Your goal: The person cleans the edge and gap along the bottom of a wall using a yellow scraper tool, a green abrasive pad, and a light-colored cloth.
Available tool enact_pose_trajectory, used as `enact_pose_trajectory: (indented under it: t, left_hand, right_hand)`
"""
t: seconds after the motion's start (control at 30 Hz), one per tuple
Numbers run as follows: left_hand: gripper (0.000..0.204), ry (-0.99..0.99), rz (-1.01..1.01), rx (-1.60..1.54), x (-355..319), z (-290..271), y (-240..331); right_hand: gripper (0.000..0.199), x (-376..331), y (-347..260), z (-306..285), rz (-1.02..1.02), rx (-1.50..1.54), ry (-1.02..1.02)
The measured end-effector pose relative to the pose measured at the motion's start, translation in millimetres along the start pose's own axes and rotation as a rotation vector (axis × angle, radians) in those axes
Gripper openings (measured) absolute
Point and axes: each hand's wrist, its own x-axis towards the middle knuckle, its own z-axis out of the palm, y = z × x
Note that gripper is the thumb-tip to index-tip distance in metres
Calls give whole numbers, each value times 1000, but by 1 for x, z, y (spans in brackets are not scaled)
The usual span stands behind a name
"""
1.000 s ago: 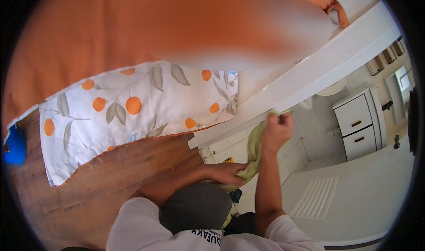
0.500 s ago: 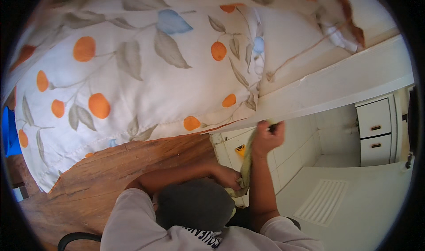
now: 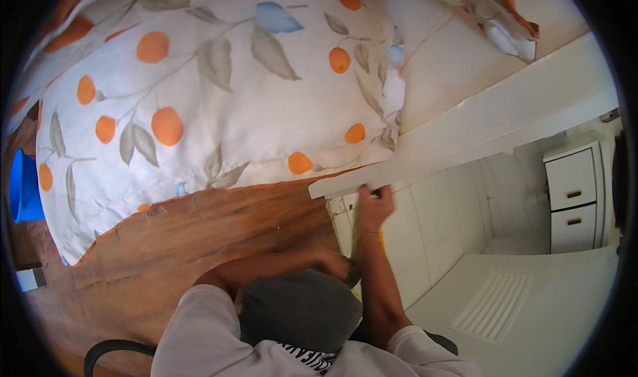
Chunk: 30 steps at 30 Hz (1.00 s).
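My right hand (image 3: 374, 207) presses against the underside corner of a white bed frame (image 3: 478, 134), fingers closed on the top of a thin yellow-green cloth (image 3: 357, 245). The cloth hangs as a narrow strip down to my left hand (image 3: 335, 264), which is curled around its lower end beside a brown wooden panel (image 3: 199, 244). A white sheet with orange fruit and grey leaves (image 3: 219, 104) covers the bed above both hands and drapes over the wooden panel.
A grey rounded fabric shape (image 3: 299, 310) lies between my forearms. A blue object (image 3: 23, 188) sits at the far left. A white drawer cabinet (image 3: 571, 197) stands at the right on a pale tiled floor, with a ribbed white mat (image 3: 495, 297) nearer me.
The view has tipped so the floral sheet fills the top. My right hand stays at the frame's corner, and the green cloth has gone from a bunched wad to a thin strip.
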Motion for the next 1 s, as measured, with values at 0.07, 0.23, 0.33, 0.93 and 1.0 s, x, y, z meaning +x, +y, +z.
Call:
enact_pose_trajectory:
  t: [0.07, 0.23, 0.33, 0.93, 1.0]
  left_hand:
    - [54, 219, -78, -217, 5, 13, -5]
    - [57, 327, 136, -627, -41, -22, 70]
    - [58, 265, 153, -529, -27, -11, 50]
    - [39, -129, -191, 30, -5, 3, -30]
    - [41, -100, -232, 131, -3, -33, -36]
  right_hand:
    - [17, 36, -56, -25, -96, -49, 79]
    - [12, 88, -125, -52, -140, 218, 272]
    - [13, 70, -104, -39, -19, 229, 305]
    - [28, -57, 66, 47, 268, -114, -267]
    - [45, -53, 54, 54, 287, -273, -387]
